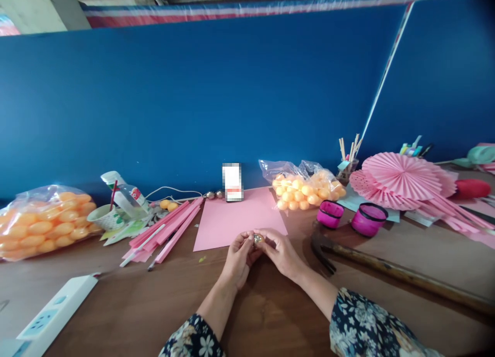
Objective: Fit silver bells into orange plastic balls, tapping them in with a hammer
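Both hands meet above the front edge of a pink sheet of paper (235,215) at the middle of the table. A small shiny metallic ball (258,238) is pinched between their fingertips. My left hand (240,255) grips it from the left, fingers curled. From the right, my right hand (281,251) closes its thumb and fingers on the same piece. Fingers cover part of the ball, so its details are hard to make out. Two similar metallic balls (215,194) lie behind the sheet, beside an upright phone (232,182) with a blurred screen.
Left are folded pink paper strips (170,230), a bag of orange balls (50,225), a cup (106,217) and a power strip (58,313). Right are another ball bag (303,189), magenta containers (369,220), a wooden-handled hammer (394,269) and pink paper fans (404,176).
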Demonstrator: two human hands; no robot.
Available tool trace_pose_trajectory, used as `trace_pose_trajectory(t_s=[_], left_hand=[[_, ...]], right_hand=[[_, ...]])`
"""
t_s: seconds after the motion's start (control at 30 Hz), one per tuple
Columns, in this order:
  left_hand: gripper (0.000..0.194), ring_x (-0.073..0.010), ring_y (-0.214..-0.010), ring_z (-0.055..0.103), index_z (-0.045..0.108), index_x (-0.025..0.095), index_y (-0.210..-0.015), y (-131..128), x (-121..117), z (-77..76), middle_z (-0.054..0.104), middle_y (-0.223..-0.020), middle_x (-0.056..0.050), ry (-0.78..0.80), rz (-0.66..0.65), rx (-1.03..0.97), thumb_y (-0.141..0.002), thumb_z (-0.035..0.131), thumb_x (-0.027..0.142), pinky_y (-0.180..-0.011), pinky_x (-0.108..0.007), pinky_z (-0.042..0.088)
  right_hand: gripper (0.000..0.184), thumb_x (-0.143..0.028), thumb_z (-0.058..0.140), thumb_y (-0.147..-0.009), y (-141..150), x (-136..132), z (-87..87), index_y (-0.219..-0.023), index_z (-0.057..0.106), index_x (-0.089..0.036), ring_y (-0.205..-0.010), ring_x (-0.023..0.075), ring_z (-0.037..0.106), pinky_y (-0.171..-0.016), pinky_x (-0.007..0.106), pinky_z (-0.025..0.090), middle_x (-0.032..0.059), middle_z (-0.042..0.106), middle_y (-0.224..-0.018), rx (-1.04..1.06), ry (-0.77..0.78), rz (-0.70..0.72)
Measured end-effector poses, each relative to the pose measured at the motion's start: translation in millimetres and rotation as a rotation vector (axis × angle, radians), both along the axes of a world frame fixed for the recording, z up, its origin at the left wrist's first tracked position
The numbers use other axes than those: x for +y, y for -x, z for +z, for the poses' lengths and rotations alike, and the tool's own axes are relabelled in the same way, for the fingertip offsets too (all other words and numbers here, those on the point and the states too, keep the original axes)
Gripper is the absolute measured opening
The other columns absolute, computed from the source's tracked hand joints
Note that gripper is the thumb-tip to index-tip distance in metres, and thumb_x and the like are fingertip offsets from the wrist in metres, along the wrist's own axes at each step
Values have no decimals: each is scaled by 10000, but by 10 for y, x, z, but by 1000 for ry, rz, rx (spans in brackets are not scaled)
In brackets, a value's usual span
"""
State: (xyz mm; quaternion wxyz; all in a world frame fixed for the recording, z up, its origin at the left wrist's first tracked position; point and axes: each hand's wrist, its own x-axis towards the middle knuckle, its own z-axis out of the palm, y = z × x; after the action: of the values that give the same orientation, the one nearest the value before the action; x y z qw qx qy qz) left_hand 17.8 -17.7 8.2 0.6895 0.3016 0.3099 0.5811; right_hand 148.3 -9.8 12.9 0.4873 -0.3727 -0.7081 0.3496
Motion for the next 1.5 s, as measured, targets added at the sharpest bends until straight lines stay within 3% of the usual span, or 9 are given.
trace_pose_trajectory(t_s=[0.23, 0.47, 0.83, 1.17, 1.37, 1.5], left_hand=[[296, -128, -807, 601, 564, 160, -1011, -11, -16, 38, 638, -914, -61, -22, 54, -54, -730, 616, 235, -741, -238, 463], [168, -123, -790, 593, 586, 152, -896, -36, -38, 50, 623, -893, -52, -33, -57, -101, -747, 598, 228, -761, -265, 460], [178, -106, -718, 590, 559, 155, -867, -71, -35, 34, 610, -798, -21, -30, 75, -30, -731, 615, 255, -684, -228, 467], [191, -146, -770, 607, 558, 157, -835, -101, -64, 51, 623, -826, -42, -30, 19, -20, -730, 606, 310, -735, -277, 467], [228, -141, -733, 603, 561, 150, -866, -66, -59, 61, 626, -830, -54, 3, 12, -5, -750, 573, 346, -688, -272, 473], [331, -83, -561, 551, 570, 135, -944, -48, -57, 43, 618, -823, -57, 57, 34, 36, -741, 562, 396, -518, -208, 437]], right_hand=[[399, -224, 534, -792, 106, -76, -34, -1188, 491, -244, -1050, 213, 495, -913, 395, 409, 65, 564, -1146, -76, -153, -183], [351, -172, 484, -815, 78, -49, -19, -1155, 515, -251, -1044, 209, 491, -915, 397, 400, 59, 585, -1096, -77, -175, -159], [370, -172, 465, -827, 101, -56, -50, -1190, 479, -243, -1099, 198, 469, -959, 397, 373, 66, 546, -1163, -76, -150, -63], [342, -183, 444, -832, 96, -23, -94, -1162, 493, -253, -1090, 208, 475, -952, 418, 384, 67, 543, -1152, -60, -136, -96], [510, -243, 541, -775, 5, -151, 81, -1260, 383, -233, -1104, 239, 471, -933, 427, 406, 94, 505, -1203, -189, -105, -190], [411, -255, 488, -807, -404, -397, 257, -1214, 434, -241, -1141, 232, 439, -970, 401, 376, 74, 489, -1224, -409, -205, -254]])
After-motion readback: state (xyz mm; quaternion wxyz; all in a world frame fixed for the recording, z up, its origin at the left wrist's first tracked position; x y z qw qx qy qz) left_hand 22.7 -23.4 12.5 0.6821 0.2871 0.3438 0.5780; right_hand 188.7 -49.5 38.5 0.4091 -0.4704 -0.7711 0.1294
